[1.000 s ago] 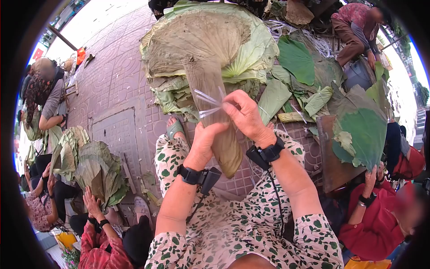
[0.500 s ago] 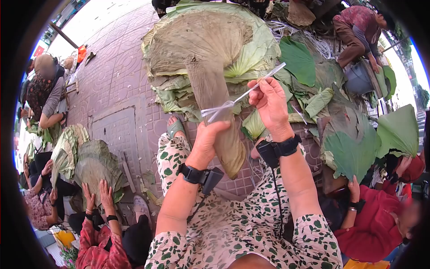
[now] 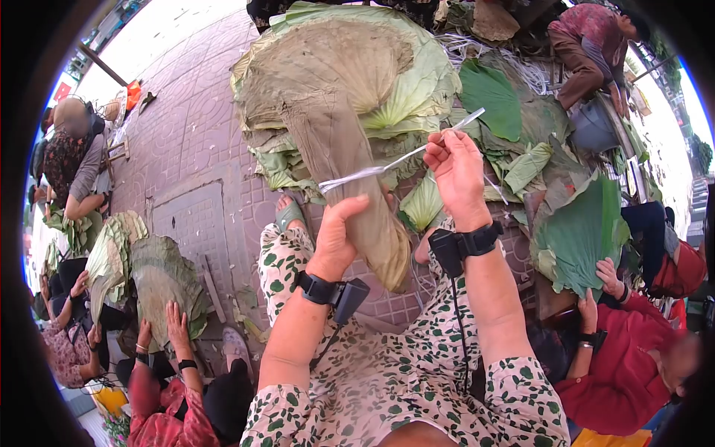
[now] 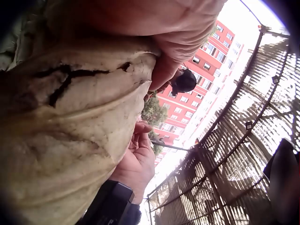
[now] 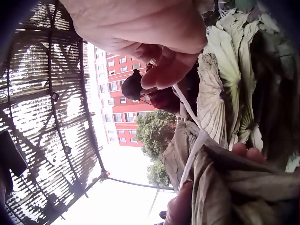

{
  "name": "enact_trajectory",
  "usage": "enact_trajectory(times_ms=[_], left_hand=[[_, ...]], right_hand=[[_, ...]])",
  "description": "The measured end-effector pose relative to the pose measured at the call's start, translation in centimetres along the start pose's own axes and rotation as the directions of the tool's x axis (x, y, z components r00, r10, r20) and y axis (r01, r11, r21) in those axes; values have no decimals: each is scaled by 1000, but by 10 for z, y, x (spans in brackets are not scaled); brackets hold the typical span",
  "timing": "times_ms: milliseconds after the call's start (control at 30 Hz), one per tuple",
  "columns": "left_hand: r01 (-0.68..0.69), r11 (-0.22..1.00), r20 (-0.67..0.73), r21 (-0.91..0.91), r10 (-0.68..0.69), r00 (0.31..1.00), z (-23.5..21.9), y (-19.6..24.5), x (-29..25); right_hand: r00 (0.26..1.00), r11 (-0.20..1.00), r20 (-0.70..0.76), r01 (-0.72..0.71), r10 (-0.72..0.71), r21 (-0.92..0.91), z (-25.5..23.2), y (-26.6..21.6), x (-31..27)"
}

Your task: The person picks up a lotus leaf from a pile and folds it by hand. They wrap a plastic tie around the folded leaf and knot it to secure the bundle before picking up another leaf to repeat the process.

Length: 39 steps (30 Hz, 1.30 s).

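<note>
A long folded bundle of dried brown lotus leaves (image 3: 383, 253) hangs in front of my lap, its narrow end toward me. My left hand (image 3: 337, 235) grips it from the left, thumb across its top and fingers behind. A white plastic strip (image 3: 354, 177) crosses the bundle just above that thumb. My right hand (image 3: 458, 179), up and to the right, pinches the strip's free end, which runs straight from the bundle. In the right wrist view the strip (image 5: 187, 103) passes from my fingertips to the gathered leaf. The bundle (image 4: 79, 136) fills much of the left wrist view.
Beyond the bundle is a large stack of lotus leaves (image 3: 424, 74) on the paving. More green leaves (image 3: 490, 100) and loose white strips (image 3: 514, 67) lie right of it. People handle leaves on both sides; a grey bucket (image 3: 593, 127) stands at right.
My right hand has moved from close by the bundle up and right, drawing the strip out straight. The strip's loose loop has tightened flat. My left hand stays on the bundle.
</note>
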<state>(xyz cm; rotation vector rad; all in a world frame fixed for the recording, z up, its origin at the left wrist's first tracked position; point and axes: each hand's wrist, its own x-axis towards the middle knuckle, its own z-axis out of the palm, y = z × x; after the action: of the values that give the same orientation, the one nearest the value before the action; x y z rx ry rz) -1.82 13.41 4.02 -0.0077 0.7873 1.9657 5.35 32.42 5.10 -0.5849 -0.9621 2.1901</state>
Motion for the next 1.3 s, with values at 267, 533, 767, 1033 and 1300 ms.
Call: enact_trajectory(times_ms=[267,533,767,1033,1300], left_hand=[[-6,966,-148,260,46,988,3,-5,-1],[-2,956,-100,294,33,994,-1,-10,1],[-11,941,-130,339,58,990,4,-9,1],[-55,915,-62,400,87,994,6,-10,2],[-26,997,8,76,26,1000,2,6,-7]], right_hand=[[932,642,273,363,-240,-676,9,15,-14],[718,231,696,680,-16,-696,17,27,-21],[939,684,333,301,-89,-664,19,27,-15],[978,887,207,128,-37,-443,16,21,-12],[972,839,228,80,54,-538,18,21,-11]])
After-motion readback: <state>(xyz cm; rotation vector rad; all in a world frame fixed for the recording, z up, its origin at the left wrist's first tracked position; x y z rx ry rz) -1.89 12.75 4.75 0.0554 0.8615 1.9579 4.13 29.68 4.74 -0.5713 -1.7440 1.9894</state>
